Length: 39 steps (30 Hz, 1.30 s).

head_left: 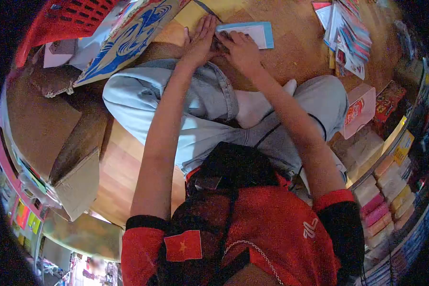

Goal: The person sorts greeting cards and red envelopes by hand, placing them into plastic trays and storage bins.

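Note:
A light-blue card or booklet with a white panel (256, 36) lies on the wooden floor ahead of my crossed legs. My right hand (240, 51) rests over its left end, palm down, the fingers bent and apart. My left hand (200, 42) lies just left of it, with its fingers stretched forward and the thumb held away. Between the two hands is a dark patch that I cannot make out. Whatever lies under my palms is hidden.
A red plastic basket (76, 19) and a cardboard piece with blue print (128, 40) stand at upper left. An open cardboard box (43, 128) is at left. A stack of booklets (348, 38) lies at upper right. A pink container (359, 110) sits by my right knee, near packed shelves.

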Tool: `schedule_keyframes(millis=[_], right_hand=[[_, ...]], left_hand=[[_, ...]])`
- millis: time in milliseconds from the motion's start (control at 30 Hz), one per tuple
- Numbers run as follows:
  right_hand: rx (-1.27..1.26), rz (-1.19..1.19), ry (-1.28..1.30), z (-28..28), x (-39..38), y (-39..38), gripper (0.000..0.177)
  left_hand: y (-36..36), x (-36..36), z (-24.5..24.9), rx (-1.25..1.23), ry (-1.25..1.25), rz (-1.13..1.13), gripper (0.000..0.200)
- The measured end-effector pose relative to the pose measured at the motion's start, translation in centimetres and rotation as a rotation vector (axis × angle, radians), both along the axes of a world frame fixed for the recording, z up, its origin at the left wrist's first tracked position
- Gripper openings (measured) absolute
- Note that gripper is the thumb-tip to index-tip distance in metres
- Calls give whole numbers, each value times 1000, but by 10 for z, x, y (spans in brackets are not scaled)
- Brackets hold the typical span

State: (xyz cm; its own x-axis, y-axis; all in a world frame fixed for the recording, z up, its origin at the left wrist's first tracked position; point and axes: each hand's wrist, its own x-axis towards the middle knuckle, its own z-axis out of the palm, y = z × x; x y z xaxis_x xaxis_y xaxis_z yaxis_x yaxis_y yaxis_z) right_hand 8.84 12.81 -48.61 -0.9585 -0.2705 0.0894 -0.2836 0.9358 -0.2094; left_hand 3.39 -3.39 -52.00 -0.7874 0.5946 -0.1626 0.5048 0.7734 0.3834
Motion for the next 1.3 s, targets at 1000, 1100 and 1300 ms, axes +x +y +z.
schedule_keyframes(millis=[1000,1100,1300], right_hand=[[-85,-187,-55,-9,-14,34,40],[-79,-428,16,-6,-26,44,36],[23,-214,-85,6,-5,5,35]], left_hand=[[2,1,4,94,-97,33,110],[5,1,-4,187,-79,33,110],[5,3,8,192,-70,51,107]])
